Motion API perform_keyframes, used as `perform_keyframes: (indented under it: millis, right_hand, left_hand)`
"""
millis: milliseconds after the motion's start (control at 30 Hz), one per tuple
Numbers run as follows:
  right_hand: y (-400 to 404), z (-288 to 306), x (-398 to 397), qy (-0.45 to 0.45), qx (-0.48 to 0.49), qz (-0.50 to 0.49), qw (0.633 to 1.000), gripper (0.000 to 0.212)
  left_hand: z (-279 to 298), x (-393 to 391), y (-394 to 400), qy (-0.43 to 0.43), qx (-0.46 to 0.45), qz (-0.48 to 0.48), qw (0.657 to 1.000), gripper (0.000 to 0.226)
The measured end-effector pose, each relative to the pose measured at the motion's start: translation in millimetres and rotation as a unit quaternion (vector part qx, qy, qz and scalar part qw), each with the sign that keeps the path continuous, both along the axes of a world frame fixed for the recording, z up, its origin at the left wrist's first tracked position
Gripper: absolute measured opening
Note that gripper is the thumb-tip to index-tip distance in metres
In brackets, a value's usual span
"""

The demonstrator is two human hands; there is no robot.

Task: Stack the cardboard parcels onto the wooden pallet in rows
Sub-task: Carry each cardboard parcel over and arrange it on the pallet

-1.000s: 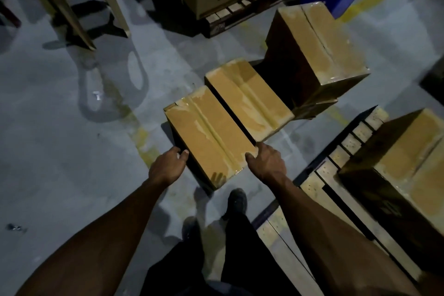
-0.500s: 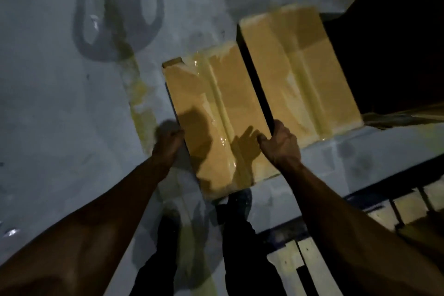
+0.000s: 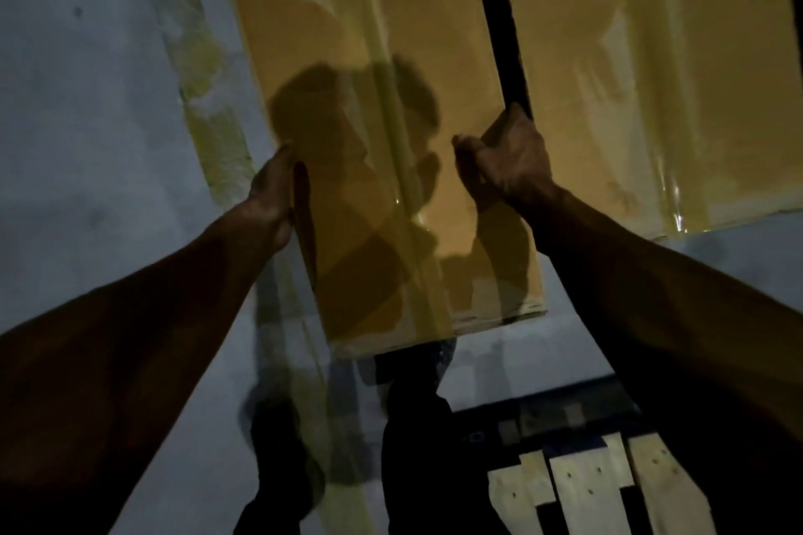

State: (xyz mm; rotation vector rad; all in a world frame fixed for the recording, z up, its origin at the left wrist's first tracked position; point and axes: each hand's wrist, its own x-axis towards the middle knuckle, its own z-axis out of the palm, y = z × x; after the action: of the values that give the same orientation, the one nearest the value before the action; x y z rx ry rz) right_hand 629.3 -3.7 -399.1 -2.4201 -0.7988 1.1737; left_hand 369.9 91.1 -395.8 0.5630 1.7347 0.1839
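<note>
The concrete floor (image 3: pixel 87 100) fills most of the view, crossed by a worn yellow painted line (image 3: pixel 204 100). Two cardboard parcels lie on it side by side, separated by a narrow dark gap. The nearer parcel (image 3: pixel 369 143) is tape-sealed along its centre seam and lies lengthwise away from the person; the second parcel (image 3: pixel 652 78) sits just beside it, to the right. The wooden pallet (image 3: pixel 586 487) shows only as pale slats at the lower right, well apart from the nearer parcel — the destination is behind and to the right of the pickup point.

The grip appears chosen for a two-sided lift: one hand on each long side balances the load.

- Left hand (image 3: pixel 271 195): pressed against the parcel's left side wall; fingers hidden below the edge, so their curl cannot be told.
- Right hand (image 3: pixel 508 161): fingers hooked over the right edge into the gap, thumb on the top face — clamped on the parcel.
</note>
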Motion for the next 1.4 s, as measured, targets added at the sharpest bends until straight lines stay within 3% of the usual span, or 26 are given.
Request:
perform_keyframes:
  millis: [100,233,267,367,400,567,767,933,1100,1233,1400]
  right_hand:
    - [3,-15,0,0.013,-0.009,-0.011,1.0,0.08]
    - [4,-22,-3,0.02,-0.012,-0.041,0.999,0.082]
    - [4,-22,-3,0.018,-0.017,-0.044,0.999,0.08]
    - [1,-18,-9,0.008,-0.026,-0.039,0.999,0.077]
    - [0,-15,-13,0.003,-0.025,-0.039,0.999,0.077]
    - [-15,11,-33,-0.02,-0.027,-0.041,0.999,0.079]
    - [-17,71,-62,-0.033,-0.008,-0.066,0.997,0.076]
    - [-26,126,-97,-0.049,0.0,-0.103,0.993,0.076]
    - [-39,186,-140,-0.068,0.001,-0.182,0.981,0.079]
    - [-54,239,-177,-0.092,-0.013,-0.252,0.963,0.079]
    - [-89,322,-227,-0.119,-0.004,-0.336,0.934,0.08]
  left_hand:
    - [-17,-1,4,-0.06,-0.008,0.011,0.998,0.046]
    - [-61,-30,9,-0.062,-0.018,0.024,0.998,0.091]
    - [-51,-23,6,-0.049,-0.017,0.026,0.998,0.091]
    - [-21,-6,-1,-0.007,0.019,0.037,0.999,0.054]
    - [-16,-5,-4,0.005,0.02,0.038,0.999,0.052]
    - [0,-25,-11,0.003,0.019,0.022,1.0,0.083]
    - [56,-42,-6,0.032,0.052,0.001,0.998,0.072]
    - [106,-65,9,0.071,0.091,-0.086,0.99,0.066]
    - [163,-90,35,0.08,0.139,-0.219,0.962,0.089]
    - [221,-99,45,0.141,0.204,-0.359,0.9,0.078]
    - [313,-107,34,0.15,0.257,-0.471,0.831,0.086]
